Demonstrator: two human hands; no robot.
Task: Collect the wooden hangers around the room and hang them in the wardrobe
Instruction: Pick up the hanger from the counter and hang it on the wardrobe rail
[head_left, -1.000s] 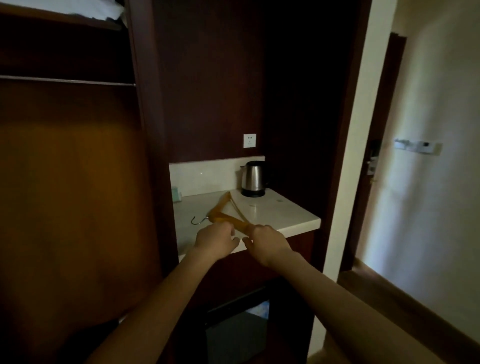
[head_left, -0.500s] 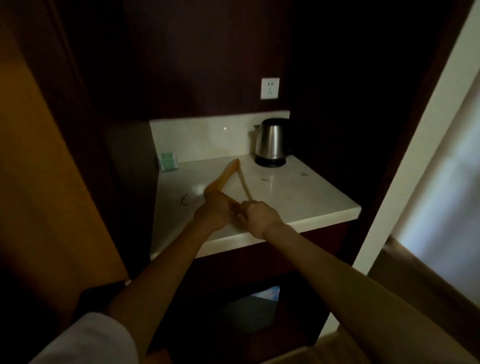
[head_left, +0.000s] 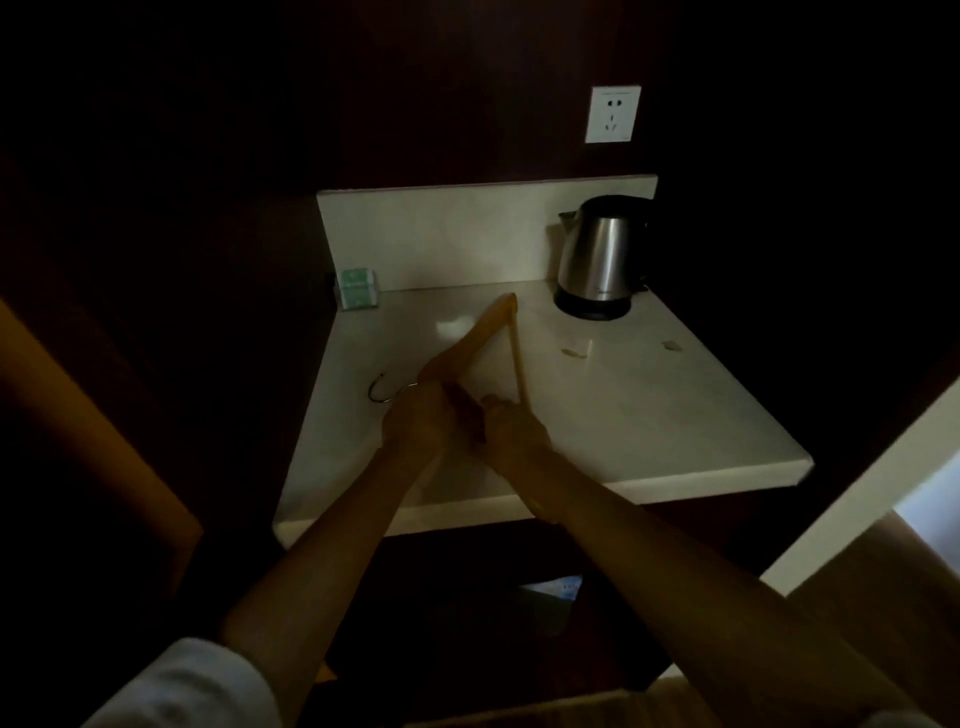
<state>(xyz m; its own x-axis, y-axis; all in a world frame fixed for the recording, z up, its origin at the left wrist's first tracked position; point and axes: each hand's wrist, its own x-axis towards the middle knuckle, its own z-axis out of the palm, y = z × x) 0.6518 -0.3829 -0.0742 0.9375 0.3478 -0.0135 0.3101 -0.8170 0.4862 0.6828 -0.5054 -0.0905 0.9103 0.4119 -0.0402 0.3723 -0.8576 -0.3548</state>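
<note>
Fingers of your left hand (head_left: 423, 418) and right hand (head_left: 511, 423) are both clenched on the near end of the wooden hanger (head_left: 475, 340), which lies on the countertop (head_left: 649, 415), in front and left of the kettle (head_left: 597, 257). Since a second ago your view has dropped and closed in; the wardrobe rail is out of sight. Hanger barely shifted: likely mid-pickup, hanging not yet begun.

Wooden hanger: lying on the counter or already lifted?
Cannot tell for sure. The wooden hanger reaches across the counter, near end under the left hand and right hand.
</note>
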